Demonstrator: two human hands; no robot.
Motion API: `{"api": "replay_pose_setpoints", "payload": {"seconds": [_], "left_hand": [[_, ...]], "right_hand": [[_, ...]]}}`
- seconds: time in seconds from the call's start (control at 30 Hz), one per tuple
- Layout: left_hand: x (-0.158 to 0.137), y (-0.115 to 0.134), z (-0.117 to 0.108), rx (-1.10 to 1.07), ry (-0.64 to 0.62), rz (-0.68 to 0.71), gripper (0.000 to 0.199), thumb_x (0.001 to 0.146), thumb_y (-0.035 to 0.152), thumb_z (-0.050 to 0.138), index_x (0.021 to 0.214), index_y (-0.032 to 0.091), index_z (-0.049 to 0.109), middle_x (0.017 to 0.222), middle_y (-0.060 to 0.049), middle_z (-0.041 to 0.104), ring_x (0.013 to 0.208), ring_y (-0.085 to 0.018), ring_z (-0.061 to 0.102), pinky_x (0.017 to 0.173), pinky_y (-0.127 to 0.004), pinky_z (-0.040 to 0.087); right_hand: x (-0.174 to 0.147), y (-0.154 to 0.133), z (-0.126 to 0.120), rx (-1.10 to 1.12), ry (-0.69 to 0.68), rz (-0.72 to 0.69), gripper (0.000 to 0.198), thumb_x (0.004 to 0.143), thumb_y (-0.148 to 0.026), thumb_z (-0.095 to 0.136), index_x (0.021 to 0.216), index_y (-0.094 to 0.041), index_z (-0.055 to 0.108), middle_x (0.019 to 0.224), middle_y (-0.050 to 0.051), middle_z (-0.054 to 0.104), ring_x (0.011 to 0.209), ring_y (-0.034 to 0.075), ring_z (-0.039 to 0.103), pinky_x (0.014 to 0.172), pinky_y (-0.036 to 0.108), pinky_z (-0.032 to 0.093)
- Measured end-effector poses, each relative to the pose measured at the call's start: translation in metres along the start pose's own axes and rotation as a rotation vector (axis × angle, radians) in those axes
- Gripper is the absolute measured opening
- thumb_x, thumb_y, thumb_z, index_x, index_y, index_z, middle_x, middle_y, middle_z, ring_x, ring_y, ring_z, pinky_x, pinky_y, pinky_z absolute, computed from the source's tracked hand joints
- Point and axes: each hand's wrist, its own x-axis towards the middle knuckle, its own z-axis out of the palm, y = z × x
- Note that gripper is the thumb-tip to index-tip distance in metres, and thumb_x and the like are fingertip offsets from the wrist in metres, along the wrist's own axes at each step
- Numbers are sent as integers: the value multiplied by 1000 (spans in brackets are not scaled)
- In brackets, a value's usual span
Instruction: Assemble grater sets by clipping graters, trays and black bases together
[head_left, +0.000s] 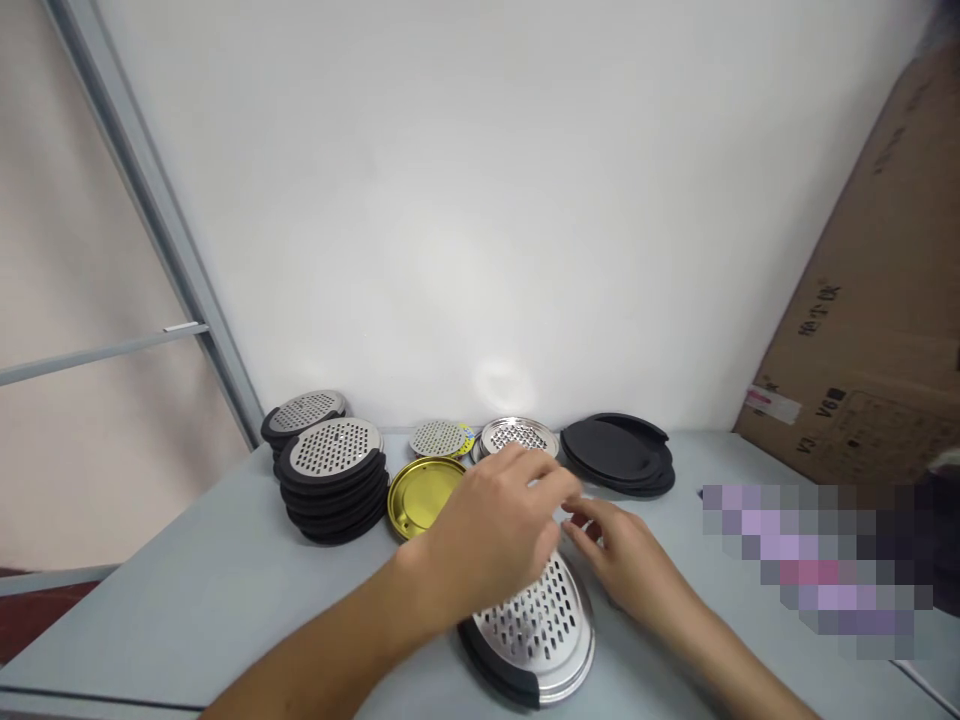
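Observation:
A metal grater disc (534, 620) with rows of slots lies on the table in front of me, a black band along its lower left edge. My left hand (499, 535) is over its upper part, fingers curled and thumb bent in; anything inside the grip is hidden. Close by, my right hand (619, 550) is at the disc's upper right, its fingers and thumb bent together near the left fingertips. What they pinch, if anything, I cannot make out. Behind my left hand lies a gold-coloured round dish (420, 495), partly covered.
Stacks of black-rimmed grater discs (334, 485) stand at the left. Along the white wall (480, 200) lie a small slotted disc (437, 438), shiny grater plates (517, 432) and black round pieces (619, 455). A cardboard box (862, 300) leans at the right, near a blurred patch.

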Motion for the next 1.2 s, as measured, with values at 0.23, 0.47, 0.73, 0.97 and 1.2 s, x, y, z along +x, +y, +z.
{"api": "replay_pose_setpoints", "payload": {"seconds": [0.23, 0.47, 0.73, 0.97, 1.2], "left_hand": [[-29, -49, 76, -97, -216, -206, 28, 94, 20, 44, 116, 21, 60, 112, -5, 65, 107, -22, 57, 93, -36, 47], [-35, -59, 91, -142, -202, -245, 30, 94, 16, 41, 114, 19, 63, 111, -6, 66, 105, -20, 57, 95, -33, 44], [-42, -64, 94, -143, -241, -277, 27, 84, 6, 44, 84, 20, 67, 89, -2, 68, 89, -17, 59, 83, -27, 44], [-20, -63, 92, -82, -347, -333, 24, 78, 9, 48, 85, 17, 70, 92, -9, 70, 87, -23, 63, 80, -33, 47], [26, -66, 120, -207, -482, -348, 32, 77, 13, 56, 103, 22, 72, 97, -6, 74, 90, -20, 67, 79, -26, 50]], "right_hand": [[32, 16, -34, -252, -262, -31, 27, 82, -13, 48, 87, -19, 73, 85, 8, 74, 77, 23, 67, 63, 27, 42], [65, 18, -23, -322, -380, -47, 23, 71, -5, 58, 80, -17, 75, 83, 10, 74, 82, 25, 68, 64, 26, 40], [62, 30, -26, -307, -396, -53, 25, 72, -7, 55, 84, -18, 75, 84, 7, 74, 78, 20, 67, 61, 23, 40], [52, 39, -15, -333, -347, 5, 22, 70, -5, 56, 78, -15, 74, 81, 10, 74, 79, 23, 68, 61, 24, 39], [51, 31, -12, -257, -334, -46, 25, 71, -8, 57, 85, -17, 75, 81, 7, 75, 76, 19, 68, 63, 22, 42]]}}
